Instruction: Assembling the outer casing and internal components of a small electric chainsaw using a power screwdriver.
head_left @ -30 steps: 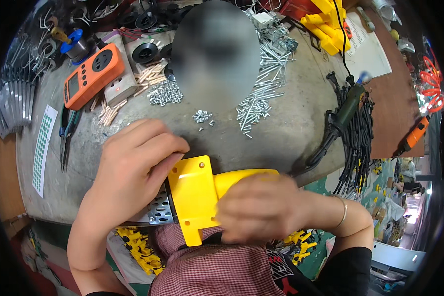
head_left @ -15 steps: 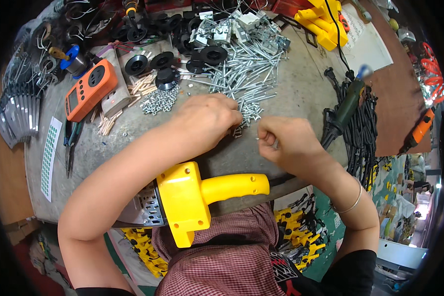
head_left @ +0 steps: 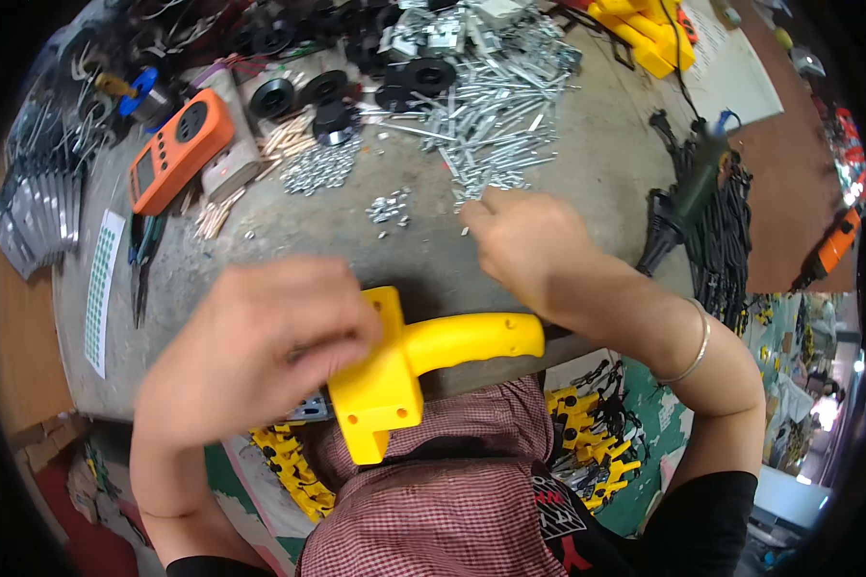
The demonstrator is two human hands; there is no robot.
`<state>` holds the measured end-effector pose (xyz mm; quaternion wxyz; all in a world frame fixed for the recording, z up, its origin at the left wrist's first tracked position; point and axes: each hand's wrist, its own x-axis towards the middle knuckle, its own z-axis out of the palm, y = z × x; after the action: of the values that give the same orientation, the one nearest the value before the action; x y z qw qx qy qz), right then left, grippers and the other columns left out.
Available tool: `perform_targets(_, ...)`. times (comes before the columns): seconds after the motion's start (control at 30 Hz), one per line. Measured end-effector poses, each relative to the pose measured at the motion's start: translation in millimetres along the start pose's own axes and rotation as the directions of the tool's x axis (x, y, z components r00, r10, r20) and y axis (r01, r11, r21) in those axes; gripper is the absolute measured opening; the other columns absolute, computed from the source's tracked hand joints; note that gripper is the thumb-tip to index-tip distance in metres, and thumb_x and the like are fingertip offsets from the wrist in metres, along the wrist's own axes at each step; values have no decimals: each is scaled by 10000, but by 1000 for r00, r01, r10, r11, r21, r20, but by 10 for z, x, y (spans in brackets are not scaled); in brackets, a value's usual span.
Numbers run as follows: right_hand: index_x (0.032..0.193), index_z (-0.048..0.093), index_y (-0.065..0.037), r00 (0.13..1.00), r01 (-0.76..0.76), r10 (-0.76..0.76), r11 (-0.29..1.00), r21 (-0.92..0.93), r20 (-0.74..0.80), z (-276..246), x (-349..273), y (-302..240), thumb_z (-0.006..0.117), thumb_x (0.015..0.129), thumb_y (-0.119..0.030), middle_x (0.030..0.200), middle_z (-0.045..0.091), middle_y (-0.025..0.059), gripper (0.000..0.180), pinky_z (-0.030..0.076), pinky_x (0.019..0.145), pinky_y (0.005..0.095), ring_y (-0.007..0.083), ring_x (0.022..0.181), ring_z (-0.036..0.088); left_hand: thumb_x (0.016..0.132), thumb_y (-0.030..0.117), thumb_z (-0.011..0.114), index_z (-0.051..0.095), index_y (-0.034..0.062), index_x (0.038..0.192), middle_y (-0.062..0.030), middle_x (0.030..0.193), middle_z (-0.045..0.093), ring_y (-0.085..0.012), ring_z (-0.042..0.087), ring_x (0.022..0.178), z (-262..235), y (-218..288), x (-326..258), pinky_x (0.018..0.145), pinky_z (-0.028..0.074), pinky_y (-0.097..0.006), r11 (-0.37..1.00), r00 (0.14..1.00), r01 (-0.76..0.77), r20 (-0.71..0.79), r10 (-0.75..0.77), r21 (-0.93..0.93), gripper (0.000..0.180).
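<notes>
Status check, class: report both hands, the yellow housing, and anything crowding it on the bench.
Left hand on yellow housing at bench edge. Right hand at the loose screws, fingers pinched; contents hidden. Small screw pile lies beyond the housing.

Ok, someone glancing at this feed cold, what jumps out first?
The bright yellow plastic handle at the bench's near edge, with the left hand on it. Next, the right hand reaching into the heap of silver screws at the back, and the orange meter far left.
</notes>
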<state>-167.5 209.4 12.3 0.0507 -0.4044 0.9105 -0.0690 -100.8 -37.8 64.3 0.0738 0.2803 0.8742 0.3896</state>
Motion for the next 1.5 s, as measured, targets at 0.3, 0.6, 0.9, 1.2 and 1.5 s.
perform_targets(0.3,882,648,-17,990,-71,-24,760,646,137,-463,-325,-11,715,749,-27,800,630,73,149,471,625,311,217,730,604,667,99,800,680,55,800,-61,756,606,-238,607,685,297,148,-718,607,471,-334,978,984,174,0,-176,-117,185)
perform_targets(0.6,891,624,-18,977,-65,-68,806,588,201,-544,-357,-53,685,780,-77,806,614,113,140,470,655,374,318,731,603,658,111,811,675,57,816,-55,794,598,-236,575,710,381,109,-703,615,450,-327,989,986,136,-87,-140,-55,216)
perform_targets(0.9,814,611,-91,888,392,-327,905,163,-322,-274,-735,-177,690,706,-51,815,598,43,140,530,591,287,196,726,639,652,80,797,671,51,866,-55,824,604,-246,574,715,332,90,-653,624,455,-343,989,957,136,-250,-145,-53,251)
perform_targets(1.2,816,649,-105,720,494,-460,866,-81,-519,-25,-744,-79,724,696,-118,903,648,24,142,536,624,279,180,794,651,645,126,786,645,52,1003,-80,971,621,-285,591,897,580,202,70,727,472,-378,973,975,-104,-172,140,204,392)
perform_targets(1.5,926,646,-76,904,175,-79,965,194,-421,-216,-243,500,695,728,-57,910,605,77,205,513,748,389,293,875,609,636,71,782,638,27,1040,-110,969,650,-292,630,888,777,320,313,764,509,-381,966,985,-133,-75,153,223,432)
